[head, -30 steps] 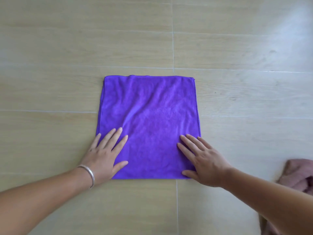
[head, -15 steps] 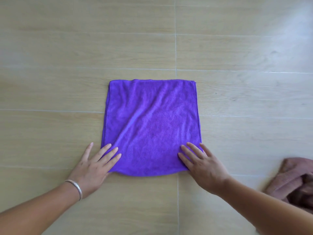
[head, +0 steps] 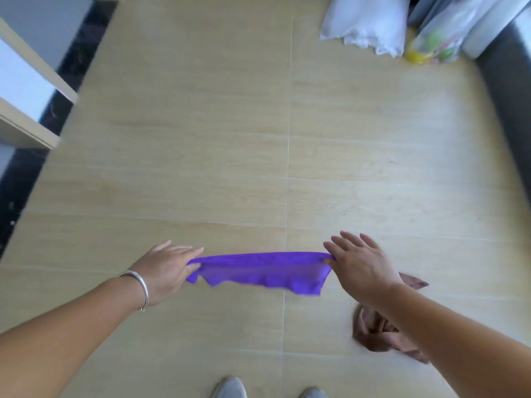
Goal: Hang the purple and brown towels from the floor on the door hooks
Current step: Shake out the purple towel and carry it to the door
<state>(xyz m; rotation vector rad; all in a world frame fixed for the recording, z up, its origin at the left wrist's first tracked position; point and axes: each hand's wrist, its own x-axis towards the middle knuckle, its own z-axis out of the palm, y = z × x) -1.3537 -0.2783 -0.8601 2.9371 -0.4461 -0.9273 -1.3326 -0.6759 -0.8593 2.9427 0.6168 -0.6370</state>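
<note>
Holding one purple towel stretched: left hand, right hand pinch corners; one brown towel on floor.

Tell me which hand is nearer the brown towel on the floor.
Right. The right hand holds the purple towel just above the brown towel; the left hand is far across.

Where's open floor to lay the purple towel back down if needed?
Bare tiles run ahead of the purple towel, between the white shelving on the left and the dark strip on the right. Crowded: bags far right; brown towel under the right arm.
</note>
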